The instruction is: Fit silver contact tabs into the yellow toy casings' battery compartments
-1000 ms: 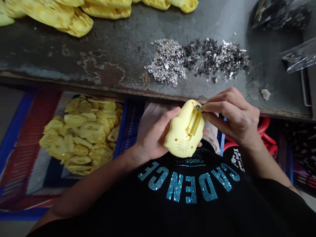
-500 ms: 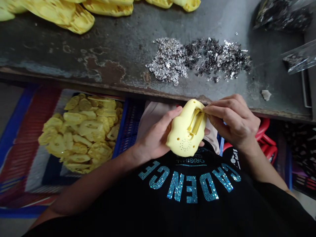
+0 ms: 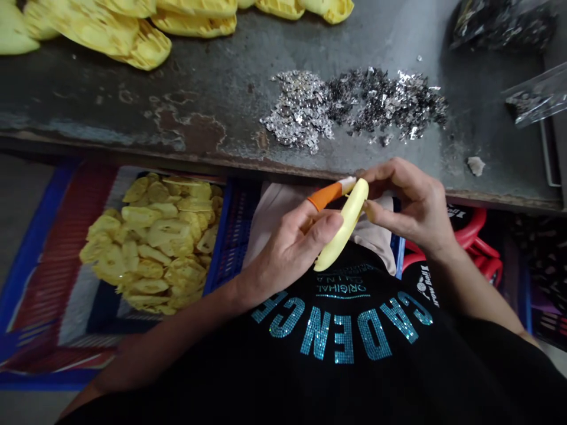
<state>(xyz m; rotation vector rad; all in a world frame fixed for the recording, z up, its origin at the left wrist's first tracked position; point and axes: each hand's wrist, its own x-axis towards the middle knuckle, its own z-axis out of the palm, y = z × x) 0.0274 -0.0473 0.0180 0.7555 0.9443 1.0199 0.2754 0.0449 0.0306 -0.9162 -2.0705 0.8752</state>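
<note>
L grip [image 3: 295, 245] — pinching yel. shell [image 3: 344, 227]

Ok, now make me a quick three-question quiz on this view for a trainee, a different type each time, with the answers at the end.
1. Multiple choice: what colour is the finger cover on the left hand?
A. Green
B. Orange
C. Blue

2. True or false: the loose metal pieces lie on the workbench.

3. Fill in one word: the yellow piece in the left hand is seen ____-on, not face-on.

Key:
1. B, orange.
2. True.
3. Edge.
</note>
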